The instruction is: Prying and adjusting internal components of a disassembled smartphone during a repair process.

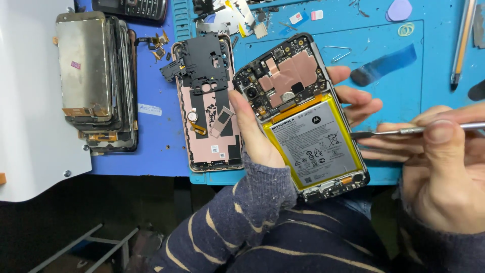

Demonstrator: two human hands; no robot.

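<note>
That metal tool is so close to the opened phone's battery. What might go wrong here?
1. The metal spudger in the right hand points its flat tip at the edge of the battery; a slip might pierce or dent it.
2. The left hand holds the opened phone above the mat's edge, so a loose grip might drop it.
3. The exposed circuit board could get scratched.

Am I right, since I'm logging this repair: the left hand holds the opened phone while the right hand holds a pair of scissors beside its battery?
Not scissors: the head view shows the right hand holding a metal pry tool. The left hand holds the opened phone, battery exposed.
</note>
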